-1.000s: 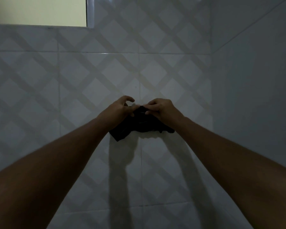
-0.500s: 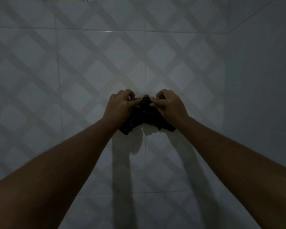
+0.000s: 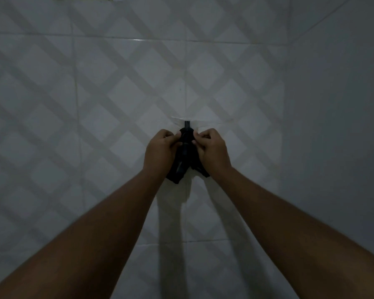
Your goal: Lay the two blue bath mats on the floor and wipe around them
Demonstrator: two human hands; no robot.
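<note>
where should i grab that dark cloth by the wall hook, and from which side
Pinch the cloth at its bunched top, right below the hook, coming from the front with a hand on either side, as the left hand and right hand do. It seems to hang from that point, its corners drooping loose, so a grip there probably lifts it off cleanly.

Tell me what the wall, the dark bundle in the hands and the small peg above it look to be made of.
The wall looks like glazed ceramic tile: grout lines, a printed lattice and a faint glint. The dark bundle looks like soft matt cloth, since it folds and droops where the left hand and right hand pinch it. The peg is dark and rigid, plastic or metal; it is too dim to tell.
</note>
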